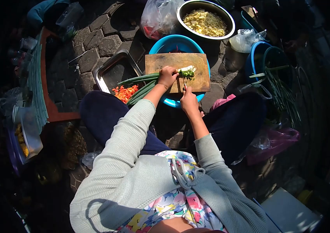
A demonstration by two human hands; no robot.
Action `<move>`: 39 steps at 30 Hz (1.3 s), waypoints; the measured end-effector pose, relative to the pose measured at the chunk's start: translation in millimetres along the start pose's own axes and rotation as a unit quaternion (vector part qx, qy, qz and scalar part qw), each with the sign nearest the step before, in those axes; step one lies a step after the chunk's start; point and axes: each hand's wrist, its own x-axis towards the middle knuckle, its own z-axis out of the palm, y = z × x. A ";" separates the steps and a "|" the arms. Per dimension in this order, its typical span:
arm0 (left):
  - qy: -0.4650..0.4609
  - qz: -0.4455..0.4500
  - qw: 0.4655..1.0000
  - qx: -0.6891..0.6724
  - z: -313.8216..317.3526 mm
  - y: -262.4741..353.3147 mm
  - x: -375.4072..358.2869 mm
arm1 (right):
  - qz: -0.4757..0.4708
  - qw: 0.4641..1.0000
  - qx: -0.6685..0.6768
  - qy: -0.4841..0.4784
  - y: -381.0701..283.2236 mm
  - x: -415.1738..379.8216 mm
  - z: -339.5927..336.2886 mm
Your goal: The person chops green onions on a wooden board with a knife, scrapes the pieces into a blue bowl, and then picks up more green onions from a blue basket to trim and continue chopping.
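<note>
Left hand (167, 76): fingers closed, clamped on the green onions (145, 89) near their white ends. Right hand (189, 99): closed on the handle of the knife (184, 82), blade up at the cut ends.

Onions lie partly on the cutting board (159, 60), green leaves running off its left edge and over the metal tray (114, 75) with chopped red pieces (125, 92). Cut white and green bits (188, 72) sit on the board, just right of the left hand. Board rests across the blue basin (168, 42). Hands near each other, apart.
</note>
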 end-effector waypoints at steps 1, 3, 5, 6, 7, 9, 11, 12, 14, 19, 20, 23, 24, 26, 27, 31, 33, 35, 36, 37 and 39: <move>0.000 0.003 1.000 -0.004 0.3 0.2 -2.5 | -0.008 1.000 -0.003 0.002 0.7 2.8 5.2; 0.002 0.006 1.000 -0.013 2.9 -2.5 -3.8 | -0.012 1.000 -0.005 0.001 2.8 8.6 12.2; 0.012 0.014 1.000 -0.018 5.7 -5.9 -2.8 | -0.014 1.000 -0.009 0.003 2.3 16.1 14.4; -0.002 0.014 1.000 0.000 4.7 -4.2 -3.0 | -0.016 1.000 -0.011 -0.004 6.2 15.4 14.6; 0.002 0.017 1.000 0.001 2.0 -1.4 -1.6 | -0.020 1.000 -0.011 -0.001 5.9 10.0 11.7; -0.005 0.026 0.998 0.051 -2.3 4.8 -3.9 | 0.024 0.999 -0.009 -0.039 8.1 -14.1 5.6; -0.008 0.019 0.999 0.045 1.4 1.4 -6.3 | 0.040 0.997 -0.038 -0.053 7.5 -28.2 -7.1; 0.004 0.047 0.998 0.032 0.7 -0.1 -6.8 | 0.039 0.997 -0.044 -0.050 9.3 -30.4 -12.1; -0.003 0.064 0.998 0.019 -1.0 -5.3 -9.2 | 0.033 0.998 -0.034 -0.035 8.6 -28.6 -17.6; -0.056 0.089 0.993 0.050 -18.9 -2.0 -10.2 | -0.016 1.000 -0.009 -0.007 -5.1 -10.6 -8.5; -0.053 0.088 0.994 0.040 -19.1 -3.2 -10.6 | -0.004 1.000 -0.016 -0.010 -6.2 -8.7 -7.5; -0.042 0.057 0.997 0.025 -16.7 -5.5 -12.2 | 0.021 0.999 -0.027 -0.018 -6.0 -3.6 1.7; -0.029 0.057 0.998 0.023 -16.2 -6.6 -13.4 | 0.006 1.000 -0.026 -0.013 -5.0 -0.9 6.3; -0.019 0.052 0.998 0.023 -17.5 -5.2 -14.9 | -0.014 0.999 -0.032 0.000 0.1 12.2 19.4; -0.020 0.047 0.998 0.025 -16.6 -6.7 -14.5 | -0.016 1.000 -0.020 -0.004 -2.0 13.6 17.5; -0.012 0.051 0.998 0.025 -13.8 -8.7 -14.2 | 0.007 0.999 -0.024 -0.029 2.6 -7.4 8.4; 0.007 0.056 0.998 0.025 -11.8 -6.2 -15.7 | 0.026 0.998 -0.032 -0.048 5.8 -21.7 -1.5; 0.002 0.036 0.998 0.045 -14.9 -3.6 -15.1 | 0.033 0.997 -0.040 -0.050 5.2 -25.7 -11.5; 0.005 0.035 0.998 0.046 -15.3 -4.5 -13.8 | 0.036 0.998 -0.035 -0.037 1.1 -23.6 -15.7; 0.011 0.040 0.998 0.044 -14.8 -4.8 -13.8 | 0.034 0.998 -0.037 -0.038 -2.8 -21.2 -17.5; 0.015 0.044 0.998 0.042 -14.6 -3.7 -16.2 | 0.007 0.999 -0.025 -0.023 -9.7 -15.2 -17.1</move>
